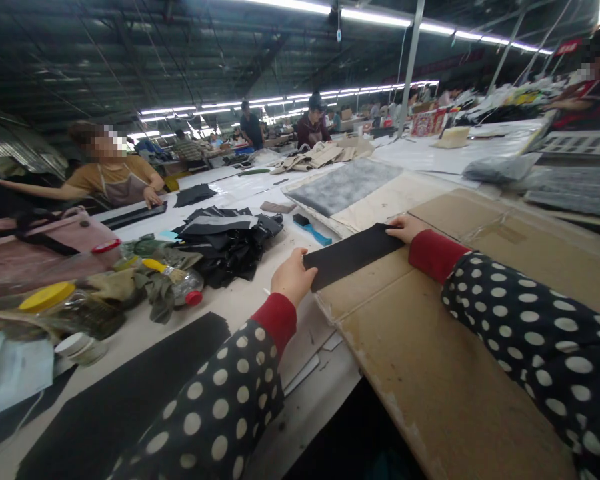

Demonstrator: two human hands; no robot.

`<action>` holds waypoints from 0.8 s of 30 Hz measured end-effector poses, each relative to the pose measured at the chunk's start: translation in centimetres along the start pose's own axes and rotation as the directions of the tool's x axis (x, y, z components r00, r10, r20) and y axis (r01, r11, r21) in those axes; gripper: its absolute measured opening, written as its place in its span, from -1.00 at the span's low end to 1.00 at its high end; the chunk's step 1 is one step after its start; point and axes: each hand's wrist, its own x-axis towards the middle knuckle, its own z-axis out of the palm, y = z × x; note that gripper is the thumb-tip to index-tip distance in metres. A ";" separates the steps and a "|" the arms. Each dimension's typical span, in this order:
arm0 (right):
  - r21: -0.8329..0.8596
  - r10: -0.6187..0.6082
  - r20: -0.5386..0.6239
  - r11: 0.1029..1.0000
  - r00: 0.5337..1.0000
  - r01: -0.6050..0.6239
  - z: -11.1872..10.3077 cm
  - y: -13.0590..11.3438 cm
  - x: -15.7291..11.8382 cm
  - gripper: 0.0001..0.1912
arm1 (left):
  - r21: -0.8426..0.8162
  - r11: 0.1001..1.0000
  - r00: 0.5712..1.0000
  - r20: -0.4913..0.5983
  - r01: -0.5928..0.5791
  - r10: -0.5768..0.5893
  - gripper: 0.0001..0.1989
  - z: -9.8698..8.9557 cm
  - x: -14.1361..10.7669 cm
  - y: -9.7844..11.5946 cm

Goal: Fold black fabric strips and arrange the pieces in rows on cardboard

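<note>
While the left hand (293, 279) and right hand (410, 231) each pinch an end of the strip (356, 259) over the edge of the cardboard (405, 360), I judge from here that uneven pulling could skew it, or a slack pinch could let a corner slip.

Workshop clutter lines a counter (245, 300) beneath fluorescent tubes (375, 17).
At left, a yellow-lidded jar (93, 315) sits near a small white-capped container (81, 349) and a pale blue face mask (15, 370), with a pink bag (45, 257) behind them. A co-worker (117, 180) in a brown top and apron appears beyond the bag; farther back, beige fabric pieces (325, 157) lie heaped before a worker (310, 125) in dark red.
</note>
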 end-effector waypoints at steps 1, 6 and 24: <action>-0.012 0.011 0.008 1.000 1.000 -0.011 0.0 0.0 0.0 -0.75 | -0.005 1.000 1.000 0.001 0.007 -0.007 -0.58 0.1 0.1 -0.1; -0.081 0.021 0.016 0.997 1.000 -0.020 0.0 -0.4 -0.1 -0.75 | -0.028 1.000 1.000 -0.003 0.010 -0.010 -0.68 0.3 0.2 -0.3; -0.270 -0.135 0.072 0.951 0.988 0.150 -2.2 -3.4 -4.2 -0.75 | 0.157 0.897 0.910 0.028 -0.413 0.414 -0.70 -4.7 -4.5 -4.6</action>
